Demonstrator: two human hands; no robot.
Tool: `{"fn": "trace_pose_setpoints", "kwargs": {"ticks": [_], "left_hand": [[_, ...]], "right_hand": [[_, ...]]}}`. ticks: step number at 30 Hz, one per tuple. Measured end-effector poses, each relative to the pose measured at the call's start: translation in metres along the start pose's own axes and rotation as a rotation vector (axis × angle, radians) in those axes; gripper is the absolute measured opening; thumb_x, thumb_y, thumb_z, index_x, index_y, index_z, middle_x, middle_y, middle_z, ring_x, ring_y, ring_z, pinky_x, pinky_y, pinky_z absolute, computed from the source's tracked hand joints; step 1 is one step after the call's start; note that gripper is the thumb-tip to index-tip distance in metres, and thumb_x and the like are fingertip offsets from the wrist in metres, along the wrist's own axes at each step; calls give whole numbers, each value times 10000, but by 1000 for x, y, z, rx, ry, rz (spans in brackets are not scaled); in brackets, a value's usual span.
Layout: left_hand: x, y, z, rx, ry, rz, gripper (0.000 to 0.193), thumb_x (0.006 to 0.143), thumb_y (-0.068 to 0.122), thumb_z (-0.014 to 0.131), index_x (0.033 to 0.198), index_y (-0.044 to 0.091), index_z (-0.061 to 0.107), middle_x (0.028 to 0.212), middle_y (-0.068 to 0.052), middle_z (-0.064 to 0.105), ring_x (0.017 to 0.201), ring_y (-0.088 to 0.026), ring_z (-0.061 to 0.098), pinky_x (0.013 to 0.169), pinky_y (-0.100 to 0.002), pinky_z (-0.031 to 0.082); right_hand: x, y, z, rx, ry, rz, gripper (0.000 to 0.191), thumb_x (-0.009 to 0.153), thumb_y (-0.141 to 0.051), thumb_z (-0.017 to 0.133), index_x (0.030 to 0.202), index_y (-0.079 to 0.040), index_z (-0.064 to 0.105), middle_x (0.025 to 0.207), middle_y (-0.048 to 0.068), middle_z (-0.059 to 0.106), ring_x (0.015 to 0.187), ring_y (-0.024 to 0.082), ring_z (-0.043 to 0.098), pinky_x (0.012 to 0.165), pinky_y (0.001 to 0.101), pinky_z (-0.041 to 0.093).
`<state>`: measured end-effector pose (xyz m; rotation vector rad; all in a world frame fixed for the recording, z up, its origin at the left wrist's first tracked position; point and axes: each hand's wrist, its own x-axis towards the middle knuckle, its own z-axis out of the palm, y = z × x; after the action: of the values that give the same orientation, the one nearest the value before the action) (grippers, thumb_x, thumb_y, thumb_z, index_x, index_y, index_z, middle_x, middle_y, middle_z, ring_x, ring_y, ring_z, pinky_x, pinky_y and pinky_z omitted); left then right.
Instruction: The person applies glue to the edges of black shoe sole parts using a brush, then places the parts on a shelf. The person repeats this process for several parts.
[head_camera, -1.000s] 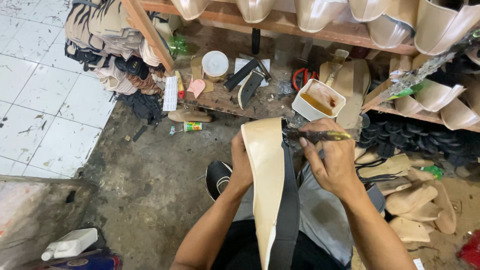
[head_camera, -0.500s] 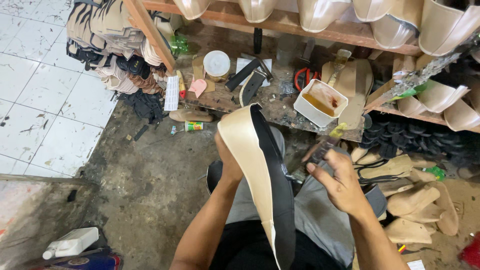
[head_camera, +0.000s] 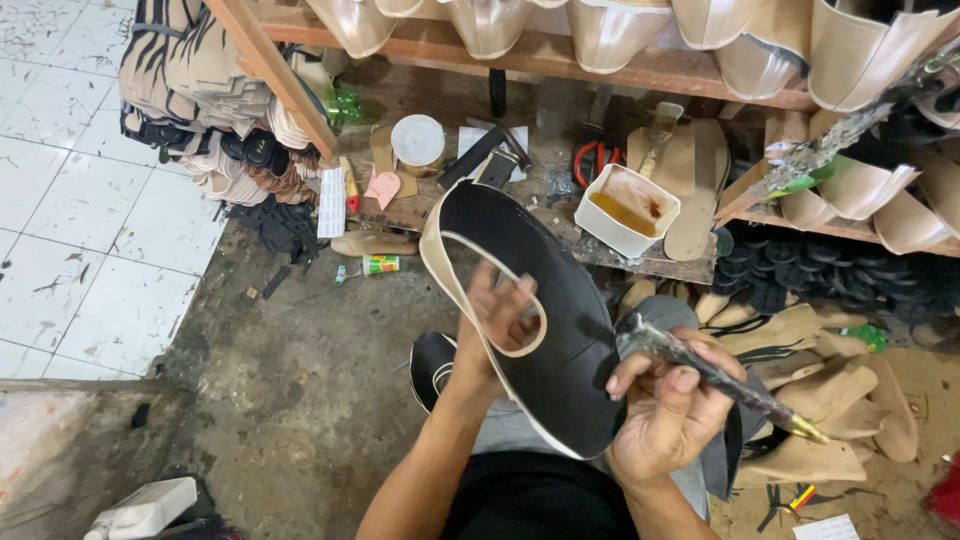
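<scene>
My left hand (head_camera: 497, 322) grips a cut shoe upper (head_camera: 545, 330), black on the side facing me, with a cream edge and an oval opening through which my fingers show. My right hand (head_camera: 665, 405) holds a glue-crusted brush (head_camera: 718, 375) by its handle, with the bristle end touching the black surface near the upper's right edge. A white tub of amber glue (head_camera: 627, 208) sits on the low wooden bench (head_camera: 660, 265) just beyond the upper.
Shoe uppers hang on the wooden rack (head_camera: 640, 60) above. The bench carries a round tin (head_camera: 418, 141), red scissors (head_camera: 590, 160) and scraps. Stacked soles (head_camera: 200, 90) sit at left, wooden lasts (head_camera: 830, 390) at right, a white bottle (head_camera: 145, 510) lower left.
The upper has been turned from its cream side to its black side. My right hand came back from beside the glue tub and set the brush against the black surface.
</scene>
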<state>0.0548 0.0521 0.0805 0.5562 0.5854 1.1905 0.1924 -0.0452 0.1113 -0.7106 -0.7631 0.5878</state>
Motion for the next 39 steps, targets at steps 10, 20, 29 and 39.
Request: {"fn": "trace_pose_setpoints", "kwargs": {"ticks": [10,20,29,39], "left_hand": [[-12,13,7,275,-199,-82,245,990,37,651,1235,38,642,1007,18,648,867,-53,584,737,-224,459],[-17,16,7,181,-238,-139,307,986,17,621,1293,19,620,1120,-36,689,951,-92,643,820,-242,514],[-2,-2,-19,12,-199,-89,286,980,-33,626,1263,7,627,968,-71,699,846,-160,682,753,-304,549],[5,-12,-28,73,-275,-57,294,974,-40,620,1262,13,644,985,-34,691,873,-111,654,774,-261,524]], "right_hand": [[63,2,-18,-585,-311,-88,172,1039,-57,607,1189,28,606,1175,145,569,872,218,609,779,309,547],[91,-4,-8,-832,-566,-261,162,998,-61,619,1138,21,616,1079,170,648,999,277,637,926,365,498],[85,-10,-13,-802,-612,-201,163,961,-68,621,1102,14,617,1067,169,664,995,298,658,933,377,500],[87,-11,-18,-872,-650,-262,170,905,-40,626,1069,6,618,1036,170,676,961,317,636,884,403,486]]}}
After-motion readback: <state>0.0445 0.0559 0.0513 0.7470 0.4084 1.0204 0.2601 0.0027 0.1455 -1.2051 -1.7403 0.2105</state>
